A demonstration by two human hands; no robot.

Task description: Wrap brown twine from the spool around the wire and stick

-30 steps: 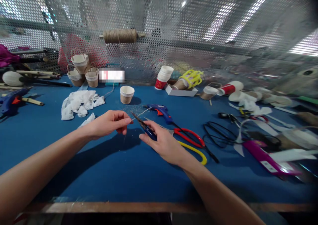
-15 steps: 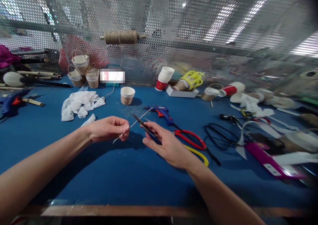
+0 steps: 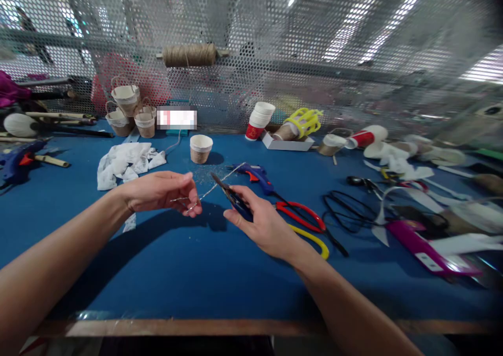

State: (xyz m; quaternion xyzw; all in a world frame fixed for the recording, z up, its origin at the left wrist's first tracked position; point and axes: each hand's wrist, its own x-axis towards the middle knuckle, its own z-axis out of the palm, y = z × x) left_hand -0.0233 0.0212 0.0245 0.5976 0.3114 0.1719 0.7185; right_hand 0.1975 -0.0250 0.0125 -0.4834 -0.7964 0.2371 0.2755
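Note:
My left hand [image 3: 163, 192] pinches a thin silvery strand [image 3: 212, 188] that runs up and right toward the blue glue gun [image 3: 255, 173]. My right hand [image 3: 264, 224] grips small blue-handled snips [image 3: 234, 198], their dark blades pointing up-left against the strand. Both hands hover just above the blue table [image 3: 188, 272], a little apart from each other.
Red and yellow scissors [image 3: 304, 224] lie right of my right hand, with black cord [image 3: 349, 214] and a magenta tool [image 3: 416, 245] beyond. A paper cup [image 3: 200, 149], white cloth [image 3: 123, 161], stacked cups [image 3: 260, 120] and a twine spool [image 3: 189, 55] stand before the perforated screen.
My left hand has risen and turned palm-up, drawing the strand leftward. My right hand with the snips shifted slightly up and right along the strand.

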